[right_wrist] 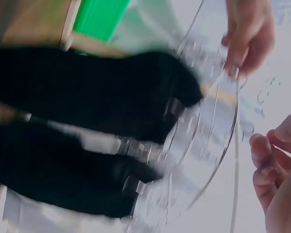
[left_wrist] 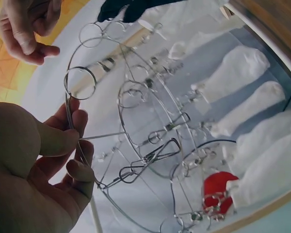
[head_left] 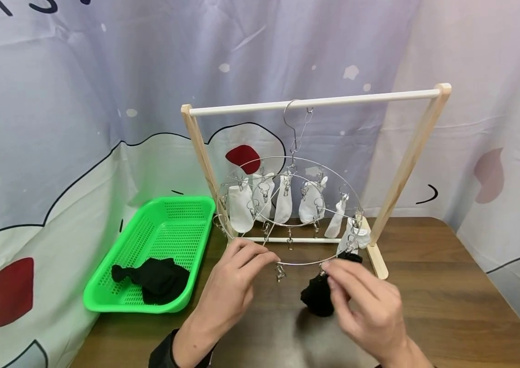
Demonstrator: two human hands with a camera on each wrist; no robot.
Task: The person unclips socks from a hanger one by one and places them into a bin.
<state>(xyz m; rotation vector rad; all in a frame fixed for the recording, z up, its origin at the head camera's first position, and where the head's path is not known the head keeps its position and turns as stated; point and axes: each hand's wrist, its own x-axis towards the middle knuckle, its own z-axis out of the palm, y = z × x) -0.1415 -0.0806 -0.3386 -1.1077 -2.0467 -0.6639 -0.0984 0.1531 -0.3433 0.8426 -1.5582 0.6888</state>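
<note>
A round wire clip hanger hangs from a rack. My left hand pinches the front of its outer ring between thumb and fingers, as the left wrist view shows closely. Near the front right of that ring is my right hand, its fingers loosely bent and, in both wrist views, apart from the wire with nothing held. Two black socks hang from clips there, blurred in the right wrist view. Several white socks hang around the back and right side. A bare clip dangles between my hands.
To the left stands a green plastic basket with a black sock in it. The rack has a white top bar and wooden side posts. A printed curtain hangs behind the wooden table.
</note>
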